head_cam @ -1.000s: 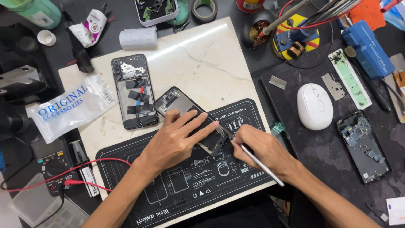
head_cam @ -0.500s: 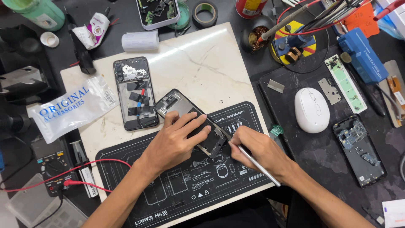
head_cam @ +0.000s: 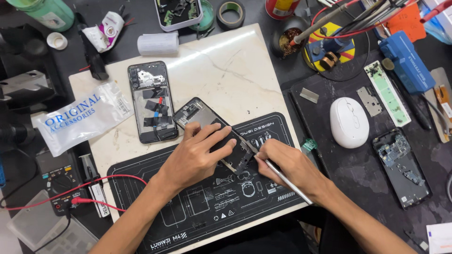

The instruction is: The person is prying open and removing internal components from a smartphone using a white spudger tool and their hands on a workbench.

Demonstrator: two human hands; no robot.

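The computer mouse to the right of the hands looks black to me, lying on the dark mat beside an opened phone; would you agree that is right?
Not quite: the head view shows the computer mouse is white, not black. The rest holds: it lies on the dark mat, to the right of the right hand and left hand, with an opened phone beside it.
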